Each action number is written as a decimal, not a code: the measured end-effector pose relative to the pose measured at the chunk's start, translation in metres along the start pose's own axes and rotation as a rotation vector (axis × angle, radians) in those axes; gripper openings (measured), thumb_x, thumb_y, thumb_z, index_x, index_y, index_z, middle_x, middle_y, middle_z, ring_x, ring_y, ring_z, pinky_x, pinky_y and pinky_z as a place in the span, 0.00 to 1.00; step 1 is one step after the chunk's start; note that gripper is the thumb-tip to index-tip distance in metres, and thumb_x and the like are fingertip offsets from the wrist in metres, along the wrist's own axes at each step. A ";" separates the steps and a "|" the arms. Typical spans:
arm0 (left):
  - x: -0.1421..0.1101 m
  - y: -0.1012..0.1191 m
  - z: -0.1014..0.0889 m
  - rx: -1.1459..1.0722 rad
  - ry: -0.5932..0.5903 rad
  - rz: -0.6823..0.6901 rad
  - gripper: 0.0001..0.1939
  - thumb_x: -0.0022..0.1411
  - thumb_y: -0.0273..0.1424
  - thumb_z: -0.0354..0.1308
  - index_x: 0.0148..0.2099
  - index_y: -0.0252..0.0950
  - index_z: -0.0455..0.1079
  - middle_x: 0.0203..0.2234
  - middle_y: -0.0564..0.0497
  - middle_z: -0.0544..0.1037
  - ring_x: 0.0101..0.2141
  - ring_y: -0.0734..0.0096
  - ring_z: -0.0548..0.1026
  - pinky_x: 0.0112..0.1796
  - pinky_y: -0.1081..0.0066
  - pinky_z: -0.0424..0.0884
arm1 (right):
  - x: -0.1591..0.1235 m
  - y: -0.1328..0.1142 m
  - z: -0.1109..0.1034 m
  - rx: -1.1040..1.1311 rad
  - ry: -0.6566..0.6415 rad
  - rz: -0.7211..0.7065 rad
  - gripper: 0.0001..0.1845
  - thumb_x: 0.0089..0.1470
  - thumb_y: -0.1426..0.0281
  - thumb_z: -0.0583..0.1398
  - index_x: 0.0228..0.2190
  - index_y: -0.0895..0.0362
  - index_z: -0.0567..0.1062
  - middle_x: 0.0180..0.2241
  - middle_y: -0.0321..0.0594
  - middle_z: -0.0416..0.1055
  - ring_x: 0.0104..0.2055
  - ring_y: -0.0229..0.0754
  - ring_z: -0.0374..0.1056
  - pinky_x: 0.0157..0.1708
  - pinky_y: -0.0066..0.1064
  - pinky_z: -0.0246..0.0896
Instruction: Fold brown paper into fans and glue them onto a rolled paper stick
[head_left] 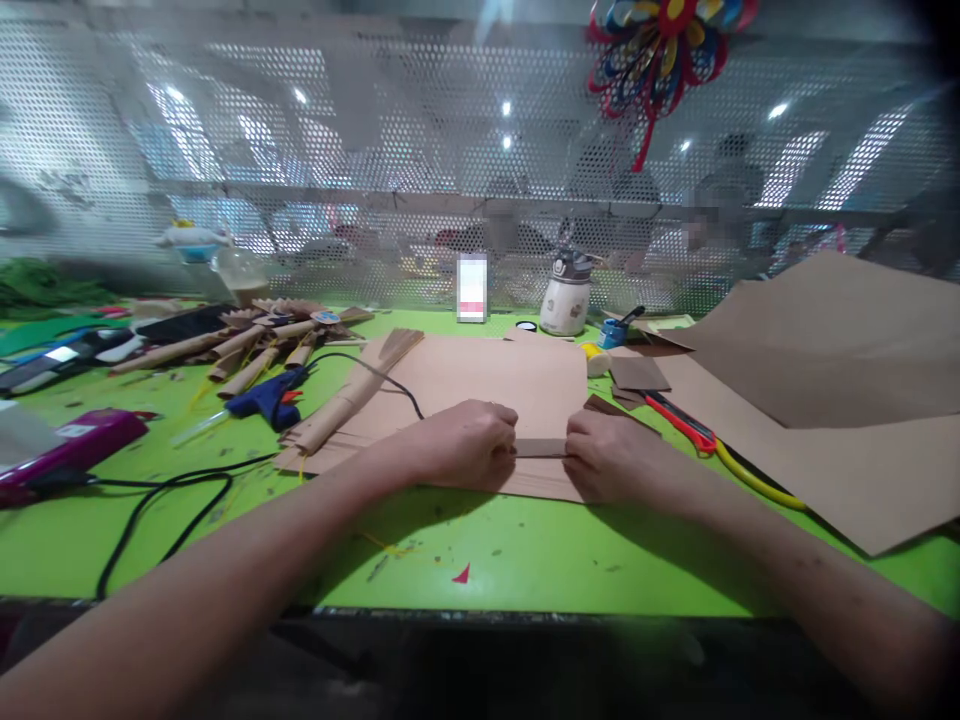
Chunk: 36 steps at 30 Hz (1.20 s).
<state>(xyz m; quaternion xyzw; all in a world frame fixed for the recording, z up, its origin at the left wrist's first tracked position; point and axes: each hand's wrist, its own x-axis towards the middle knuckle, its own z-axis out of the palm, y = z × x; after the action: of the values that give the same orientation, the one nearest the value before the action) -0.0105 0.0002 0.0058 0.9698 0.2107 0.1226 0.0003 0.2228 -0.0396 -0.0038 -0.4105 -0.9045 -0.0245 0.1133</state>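
Note:
My left hand [469, 443] and my right hand [611, 455] are both closed, fingers pinched on either end of a narrow, darker brown paper strip [540, 448]. Whether this strip is loose or a folded edge of the sheet beneath, I cannot tell. It lies level over the near part of a stack of brown kraft paper [495, 375]. A rolled paper tube [360, 395] rests along the stack's left side. Small dark brown paper pieces [637, 374] lie beyond my right hand, near a red utility knife [682, 424].
Left of the stack are a blue glue gun [270, 400], a purple tool [82, 450], black cable and several paper rolls [247, 365]. A phone [472, 288], white bottle [566, 298] and blue jar [612, 333] stand behind. Large kraft sheets [840, 340] cover the right.

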 end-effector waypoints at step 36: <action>0.008 0.009 0.001 -0.237 -0.039 -0.115 0.09 0.59 0.21 0.50 0.33 0.32 0.71 0.27 0.51 0.73 0.27 0.75 0.68 0.29 0.75 0.62 | 0.007 0.005 -0.019 0.470 -0.105 0.025 0.11 0.59 0.72 0.54 0.30 0.57 0.76 0.29 0.39 0.73 0.31 0.38 0.66 0.32 0.28 0.58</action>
<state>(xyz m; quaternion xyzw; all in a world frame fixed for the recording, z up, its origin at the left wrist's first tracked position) 0.0004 -0.0047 0.0072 0.9515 0.2500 0.1276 0.1259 0.2251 -0.0340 0.0158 -0.3850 -0.8848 0.2093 0.1586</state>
